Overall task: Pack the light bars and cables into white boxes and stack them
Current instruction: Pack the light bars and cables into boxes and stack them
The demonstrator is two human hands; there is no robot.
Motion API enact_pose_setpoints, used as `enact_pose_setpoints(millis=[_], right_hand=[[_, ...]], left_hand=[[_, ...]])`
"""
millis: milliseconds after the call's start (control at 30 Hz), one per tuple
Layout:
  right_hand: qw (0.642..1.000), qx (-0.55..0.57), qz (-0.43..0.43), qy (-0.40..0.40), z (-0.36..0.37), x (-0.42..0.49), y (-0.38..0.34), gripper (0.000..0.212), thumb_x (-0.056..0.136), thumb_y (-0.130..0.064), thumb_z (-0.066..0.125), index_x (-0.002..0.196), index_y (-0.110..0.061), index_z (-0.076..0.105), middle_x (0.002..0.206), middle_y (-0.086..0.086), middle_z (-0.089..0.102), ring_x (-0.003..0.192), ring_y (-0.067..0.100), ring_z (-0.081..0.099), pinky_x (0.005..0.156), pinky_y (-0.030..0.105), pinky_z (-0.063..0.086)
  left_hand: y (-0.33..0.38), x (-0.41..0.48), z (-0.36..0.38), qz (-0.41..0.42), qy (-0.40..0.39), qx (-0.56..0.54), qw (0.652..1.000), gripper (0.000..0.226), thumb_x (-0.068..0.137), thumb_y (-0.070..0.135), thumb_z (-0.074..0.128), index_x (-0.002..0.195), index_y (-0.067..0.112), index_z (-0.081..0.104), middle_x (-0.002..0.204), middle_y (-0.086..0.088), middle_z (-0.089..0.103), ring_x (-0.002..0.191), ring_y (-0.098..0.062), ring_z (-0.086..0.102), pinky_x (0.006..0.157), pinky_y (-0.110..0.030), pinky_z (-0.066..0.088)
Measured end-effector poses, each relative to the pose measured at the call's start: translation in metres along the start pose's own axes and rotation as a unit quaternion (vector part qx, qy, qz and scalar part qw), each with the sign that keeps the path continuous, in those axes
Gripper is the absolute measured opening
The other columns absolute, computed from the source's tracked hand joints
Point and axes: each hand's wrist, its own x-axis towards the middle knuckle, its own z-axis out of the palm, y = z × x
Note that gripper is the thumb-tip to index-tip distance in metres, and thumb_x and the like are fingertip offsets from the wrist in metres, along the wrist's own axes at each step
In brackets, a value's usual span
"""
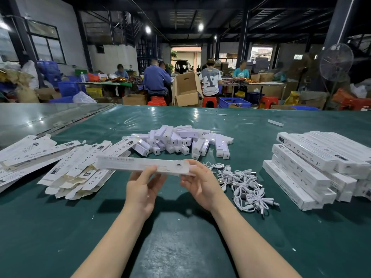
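Both hands hold one long white box (pixel 138 163) level above the green surface (pixel 180 247), near its front edge. The left hand (pixel 143 188) grips the box from beneath at mid-length, fingers curled up its near side. The right hand (pixel 200 184) pinches the right end; the box is motion-blurred there, so the flap position cannot be told. Just right of the hands lies a heap of white cables (pixel 246 187). Flat unfolded cartons (pixel 70 169) lie to the left. Packed boxes (pixel 309 167) are stacked at the right. Beyond the hands is a pile of light bars (pixel 180 140). Seated workers (pixel 155 79) occupy distant tables.
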Motion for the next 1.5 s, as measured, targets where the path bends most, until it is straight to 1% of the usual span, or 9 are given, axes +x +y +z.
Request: enact_pose_setpoints(millis=[300,533,700,800,867,1000,1167,1367,1500], right_hand=[[0.998,0.046,0.034,-0.032,0.003,-0.006,-0.002,0.023,0.076,0.004,0.053,0.072,-0.016,0.064,0.07,0.003,0.066,0.049,0.009,0.058,0.042,0.017,0.045],[0.963,-0.263,-0.02,0.06,0.006,-0.002,0.009,0.032,0.086,0.009,0.046,0.063,-0.012,0.041,0.049,-0.005,0.042,0.043,0.005,0.034,0.038,0.014,0.025],[0.768,-0.606,-0.166,0.125,0.001,-0.001,0.007,0.02,0.08,-0.017,0.059,0.097,-0.007,0.065,0.099,0.008,0.057,0.087,0.019,0.052,0.071,0.018,0.035],[0.596,-0.771,-0.11,0.195,-0.013,0.002,0.007,0.036,0.089,-0.02,0.047,0.125,-0.017,0.052,0.139,0.006,0.04,0.124,0.023,0.037,0.096,0.032,0.027],[0.555,-0.804,-0.049,0.208,-0.018,0.002,0.006,0.039,0.087,-0.016,0.043,0.126,-0.02,0.048,0.143,0.004,0.037,0.127,0.024,0.032,0.097,0.037,0.025],[0.578,-0.795,-0.049,0.18,-0.019,0.004,0.006,0.038,0.085,-0.012,0.044,0.119,-0.025,0.055,0.12,-0.001,0.06,0.116,0.024,0.041,0.09,0.035,0.03],[0.696,-0.683,-0.097,0.2,-0.019,0.002,0.003,0.037,0.084,-0.006,0.047,0.118,-0.016,0.057,0.113,0.005,0.058,0.104,0.023,0.053,0.082,0.03,0.04],[0.561,-0.817,-0.052,0.124,-0.019,0.005,0.007,0.046,0.088,-0.008,0.038,0.132,-0.019,0.042,0.139,-0.001,0.04,0.122,0.026,0.036,0.095,0.035,0.031],[0.584,-0.797,-0.055,0.143,-0.02,0.007,0.006,0.029,0.092,-0.012,0.039,0.115,-0.011,0.057,0.117,0.007,0.053,0.108,0.028,0.048,0.085,0.034,0.036]], left_hand=[[0.008,-0.003,0.002,-0.054,-0.073,-0.011,0.996,0.011,0.091,0.004,0.047,0.085,0.009,0.055,0.068,-0.003,0.07,0.064,-0.012,0.068,0.059,-0.02,0.056],[-0.012,-0.015,0.009,-0.077,-0.148,0.154,0.974,0.021,0.091,0.002,0.048,0.112,-0.002,0.048,0.081,-0.013,0.072,0.068,-0.021,0.071,0.056,-0.026,0.056],[-0.006,-0.006,0.006,-0.069,-0.044,0.059,0.995,0.004,0.091,0.005,0.051,0.089,0.009,0.052,0.066,-0.003,0.07,0.061,-0.012,0.069,0.054,-0.022,0.056],[0.002,-0.001,0.002,-0.084,0.011,-0.011,0.996,0.01,0.091,0.009,0.053,0.083,0.013,0.056,0.06,0.0,0.069,0.058,-0.012,0.067,0.05,-0.021,0.055],[0.006,0.0,0.0,-0.094,0.02,-0.026,0.995,0.008,0.091,0.012,0.054,0.085,0.015,0.057,0.062,0.001,0.07,0.06,-0.011,0.067,0.049,-0.021,0.054],[0.004,-0.002,0.001,-0.11,0.018,-0.017,0.994,0.008,0.09,0.014,0.055,0.083,0.016,0.057,0.062,0.003,0.069,0.061,-0.01,0.067,0.049,-0.02,0.054],[0.011,0.0,-0.001,-0.139,0.061,-0.064,0.986,0.011,0.09,0.02,0.055,0.08,0.017,0.056,0.058,0.002,0.066,0.071,-0.011,0.058,0.047,-0.017,0.052],[0.012,-0.002,0.0,-0.149,0.071,-0.081,0.983,0.011,0.089,0.022,0.055,0.08,0.017,0.054,0.054,0.003,0.064,0.067,-0.01,0.056,0.048,-0.015,0.05],[0.011,-0.001,0.001,-0.156,0.061,-0.078,0.983,0.01,0.089,0.022,0.056,0.081,0.016,0.055,0.055,0.002,0.065,0.067,-0.01,0.056,0.048,-0.014,0.05]])
